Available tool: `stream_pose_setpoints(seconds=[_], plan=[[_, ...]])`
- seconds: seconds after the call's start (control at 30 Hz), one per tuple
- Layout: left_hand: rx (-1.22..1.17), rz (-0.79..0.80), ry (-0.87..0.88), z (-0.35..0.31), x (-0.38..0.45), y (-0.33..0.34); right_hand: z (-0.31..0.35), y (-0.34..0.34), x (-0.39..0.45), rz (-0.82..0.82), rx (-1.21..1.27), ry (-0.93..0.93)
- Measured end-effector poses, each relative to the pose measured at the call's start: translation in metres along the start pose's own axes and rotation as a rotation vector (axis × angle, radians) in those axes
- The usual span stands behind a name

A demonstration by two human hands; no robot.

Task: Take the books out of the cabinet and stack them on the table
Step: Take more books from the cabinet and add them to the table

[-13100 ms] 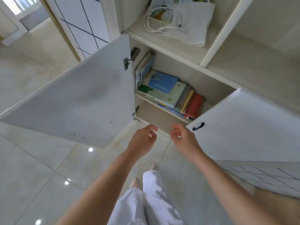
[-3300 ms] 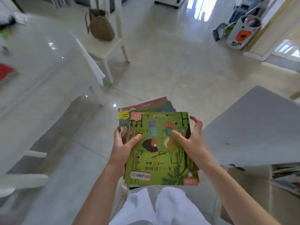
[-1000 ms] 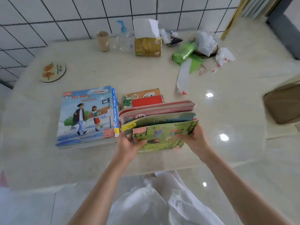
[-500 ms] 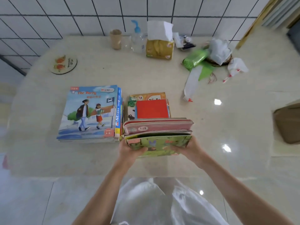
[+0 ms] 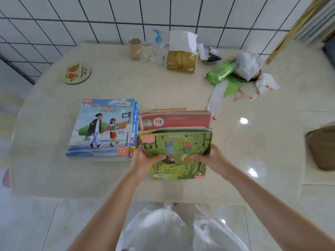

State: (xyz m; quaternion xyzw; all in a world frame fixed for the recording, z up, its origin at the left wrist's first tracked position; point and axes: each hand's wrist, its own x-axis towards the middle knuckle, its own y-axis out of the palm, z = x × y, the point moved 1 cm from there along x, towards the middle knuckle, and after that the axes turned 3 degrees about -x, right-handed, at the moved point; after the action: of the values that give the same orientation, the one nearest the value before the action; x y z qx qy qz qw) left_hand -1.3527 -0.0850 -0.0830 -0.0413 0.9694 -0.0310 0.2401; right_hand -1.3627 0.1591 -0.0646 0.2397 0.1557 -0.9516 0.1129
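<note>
Both hands clamp a bundle of books point(image 5: 175, 142) at its near edge, left hand point(image 5: 143, 161) at the left corner, right hand point(image 5: 211, 158) at the right, thumbs on the green cover. It hangs over the table point(image 5: 181, 91), just right of the blue stack point(image 5: 103, 128), long axis near to far, equally close to both hands, probably going down beside the stack

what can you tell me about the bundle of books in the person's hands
The bundle of books is a fanned handful of thin, glossy picture books. A green one with cartoon figures lies on top, its cover upside down to the camera; a red one shows behind it at the far end. The bundle lies roughly flat over the table, right of the stack topped by "The Party". The left hand and right hand hold its near sides, thumbs on the green cover.
</note>
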Motion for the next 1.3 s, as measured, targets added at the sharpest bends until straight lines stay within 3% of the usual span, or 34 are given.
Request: stream_pose_setpoints(seconds=[0.2,0.33,0.6,0.87,1.07,1.3], plan=[[-0.025,-0.088,-0.126,-0.036,0.036,0.004,0.033,-0.015,0.032,-0.029,0.075,0.021],[-0.040,-0.087,-0.213,-0.052,0.057,0.011,0.038,-0.014,0.065,-0.024,0.170,0.140],[0.082,-0.073,-0.388,-0.058,0.087,0.011,0.044,-0.002,0.092,-0.058,0.128,0.432],[0.208,-0.125,-0.380,-0.041,0.085,0.014,0.027,0.014,0.088,-0.088,0.111,0.377],[0.393,-0.181,-0.244,-0.026,0.067,0.025,-0.008,0.026,0.092,-0.191,-0.102,0.298],[0.557,-0.217,-0.195,-0.019,0.059,0.025,0.005,0.037,0.074,-0.201,-0.221,0.244]])
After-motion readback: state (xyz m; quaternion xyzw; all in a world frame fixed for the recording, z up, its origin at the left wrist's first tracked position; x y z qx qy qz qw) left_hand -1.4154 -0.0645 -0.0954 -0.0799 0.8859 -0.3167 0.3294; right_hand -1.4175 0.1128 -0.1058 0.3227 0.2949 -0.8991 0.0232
